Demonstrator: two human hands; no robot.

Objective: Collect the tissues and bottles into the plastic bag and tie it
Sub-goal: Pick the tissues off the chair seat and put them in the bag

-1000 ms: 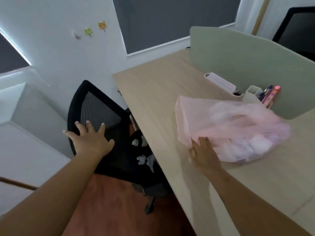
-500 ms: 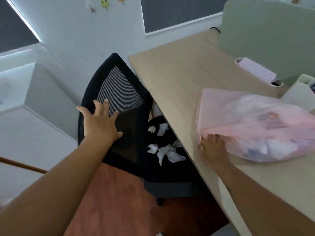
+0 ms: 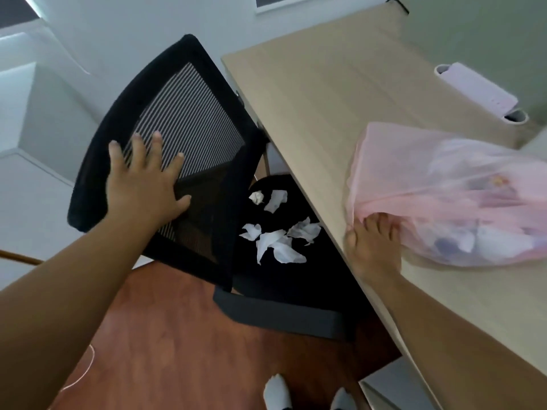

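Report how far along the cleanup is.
Done: the bag on the desk already holds some white waste. In hand: the right hand grips the bag's edge, and the left hand rests flat on the chair back. Left: several tissues lie on its seat, and the bag is not yet tied.

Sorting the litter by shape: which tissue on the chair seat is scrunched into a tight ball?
The small tissue at the cluster's far left corner, by the mesh backrest; the other tissues lie loose and spread open.
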